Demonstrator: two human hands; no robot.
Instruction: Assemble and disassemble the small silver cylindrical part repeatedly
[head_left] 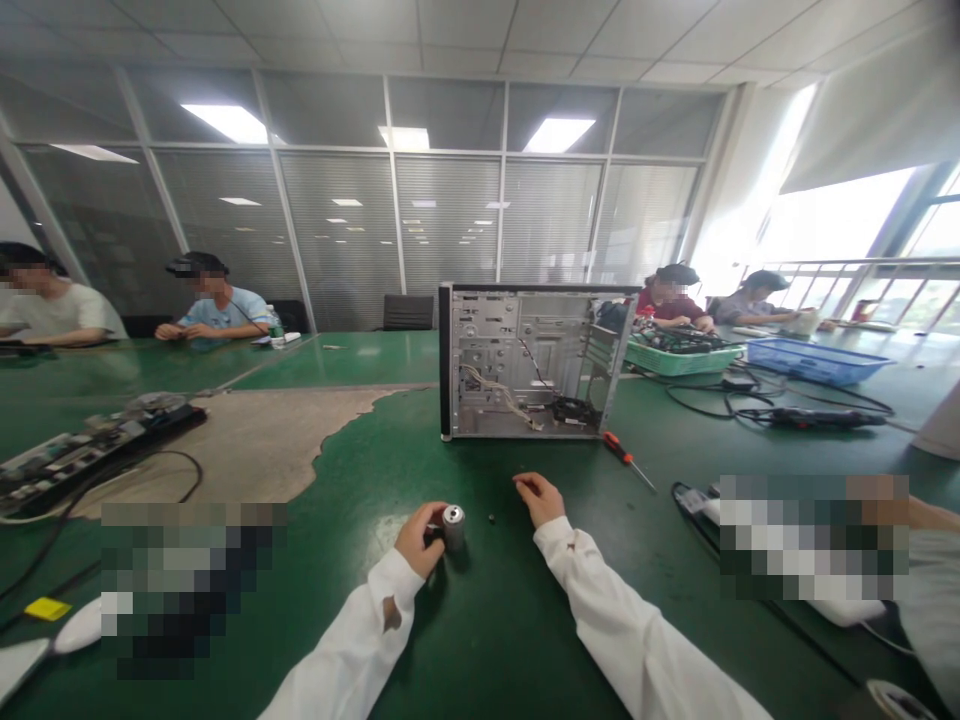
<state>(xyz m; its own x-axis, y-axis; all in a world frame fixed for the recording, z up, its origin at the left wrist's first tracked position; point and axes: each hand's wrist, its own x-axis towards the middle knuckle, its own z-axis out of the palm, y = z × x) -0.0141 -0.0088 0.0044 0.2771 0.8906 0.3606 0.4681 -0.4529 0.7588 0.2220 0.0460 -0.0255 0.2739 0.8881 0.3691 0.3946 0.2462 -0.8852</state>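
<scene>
My left hand [421, 540] is closed around a small silver metal cylinder [454, 528] with a dark hole in its top, standing upright on the green table [480, 620]. My right hand [541, 500] hovers just to the right with its fingers curled together; whether anything is pinched there I cannot make out. A tiny dark piece [491, 518], perhaps a screw, lies between my hands. Beyond them stands an open computer case [517, 360], its side panel off, with loose wires and a black fan [576, 410] inside. A red-handled screwdriver [621, 452] lies near the case's right corner.
Power strips [150, 430] with cables lie at the left. At the right are a green basket [682, 362] of cables, a blue basket [817, 362] and a black corded tool [825, 418]. Another person's sleeve [934, 590] reaches in from the right. Several people sit across the table.
</scene>
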